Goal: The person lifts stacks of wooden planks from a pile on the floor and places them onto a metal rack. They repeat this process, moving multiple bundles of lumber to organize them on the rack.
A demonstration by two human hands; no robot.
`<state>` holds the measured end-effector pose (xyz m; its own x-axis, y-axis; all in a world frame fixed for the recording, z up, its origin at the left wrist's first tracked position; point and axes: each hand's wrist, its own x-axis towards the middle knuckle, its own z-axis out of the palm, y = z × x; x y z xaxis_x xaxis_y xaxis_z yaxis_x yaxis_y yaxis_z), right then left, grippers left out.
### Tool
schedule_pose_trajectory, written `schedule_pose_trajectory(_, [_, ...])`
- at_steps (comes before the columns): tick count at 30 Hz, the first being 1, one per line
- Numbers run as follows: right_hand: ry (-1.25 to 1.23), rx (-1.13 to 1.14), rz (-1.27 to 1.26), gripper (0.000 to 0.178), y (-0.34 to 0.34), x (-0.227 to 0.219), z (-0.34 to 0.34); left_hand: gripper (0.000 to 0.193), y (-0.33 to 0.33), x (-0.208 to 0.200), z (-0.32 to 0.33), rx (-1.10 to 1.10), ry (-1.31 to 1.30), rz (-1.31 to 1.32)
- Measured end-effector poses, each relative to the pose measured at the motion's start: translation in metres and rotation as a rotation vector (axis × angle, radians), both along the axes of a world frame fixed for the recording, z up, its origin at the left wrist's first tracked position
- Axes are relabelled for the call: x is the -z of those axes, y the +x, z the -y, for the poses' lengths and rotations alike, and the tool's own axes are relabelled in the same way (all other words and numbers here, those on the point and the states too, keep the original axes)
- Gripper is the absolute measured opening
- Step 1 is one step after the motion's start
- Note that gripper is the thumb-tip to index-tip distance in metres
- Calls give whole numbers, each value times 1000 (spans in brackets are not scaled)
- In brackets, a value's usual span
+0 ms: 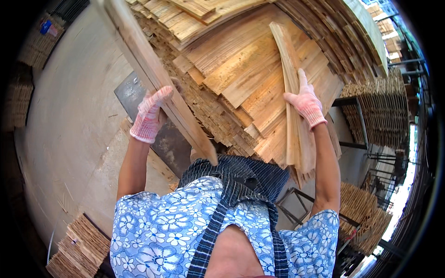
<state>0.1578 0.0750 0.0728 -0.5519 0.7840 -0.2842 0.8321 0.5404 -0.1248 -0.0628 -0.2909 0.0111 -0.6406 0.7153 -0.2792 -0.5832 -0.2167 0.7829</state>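
Bundles of thin slats (76,250) stand on the floor (69,116) at lower left. Next comes the gloved left hand (150,113), grasping a long, blurred board (143,58) that slants across the left edge of a broad stack of boards (250,60), hiding part of that edge and of a dark metal sheet (169,150) beside it. A striped apron (250,171) is close to the stack's near edge. Toward its right edge, the gloved right hand (307,104) holds a narrow strip (289,60) between thumb and fingers, over the top boards. A taller pile (333,41) rises at the far right corner; beyond, slat stacks (378,109) and a metal frame (362,125) crowd the right.
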Motion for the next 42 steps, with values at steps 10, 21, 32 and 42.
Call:
schedule_pose_trajectory(10, [-53,-363,-2,99,-2,-17,-9,55,111,65,17,82,-93,609])
schedule_pose_trajectory(21, [15,-289,-94,104,-33,-75,-134,91,104,1,-63,62,-212,554])
schedule_pose_trajectory(32, [39,-432,37,81,-81,-24,-194,84,108,-8,-62,93,-320,605])
schedule_pose_trajectory(42, [68,-337,-39,75,-101,-32,-176,52,110,24,-41,-51,-260,504])
